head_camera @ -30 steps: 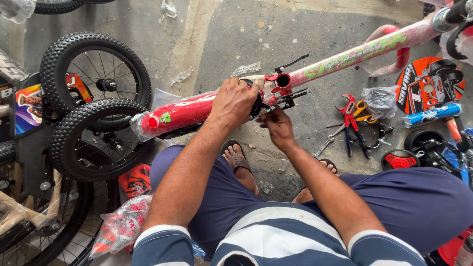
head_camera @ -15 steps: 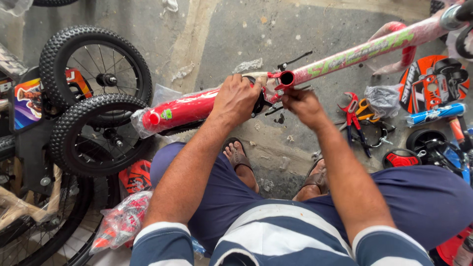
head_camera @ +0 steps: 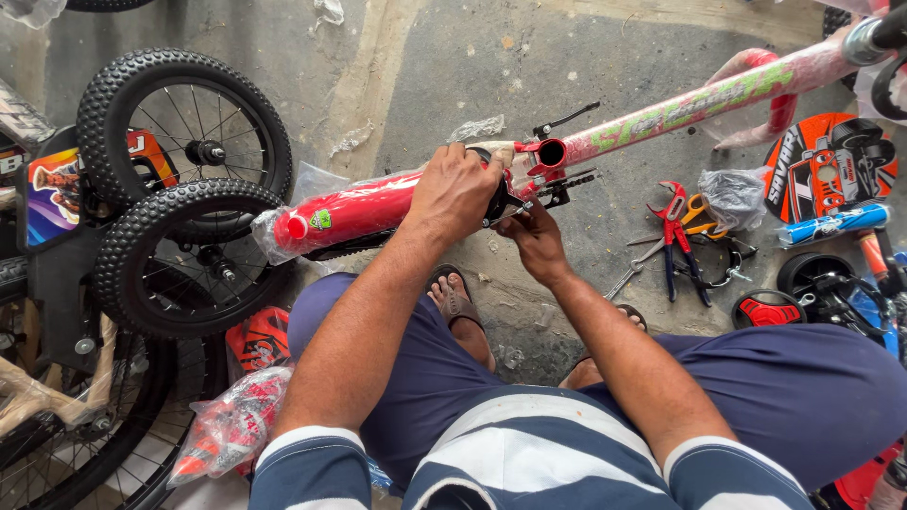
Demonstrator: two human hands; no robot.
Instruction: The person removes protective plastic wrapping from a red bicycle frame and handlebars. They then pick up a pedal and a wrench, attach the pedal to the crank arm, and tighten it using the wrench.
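Our left hand (head_camera: 453, 194) curls palm-down in a firm grip, forearm stretched forward. Our right hand (head_camera: 535, 238) sits just below it, fingers pinched upward, wrist bent, both arms bare.

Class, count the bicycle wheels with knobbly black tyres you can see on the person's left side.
2 fully shown: one wheel at upper left, another wheel just below it, overlapping. Parts of further tyres at the bottom-left and top edges may be more wheels.

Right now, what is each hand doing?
Left hand: closed around the red bike frame.
Right hand: fingers pinched under the frame; what they hold cannot be told.
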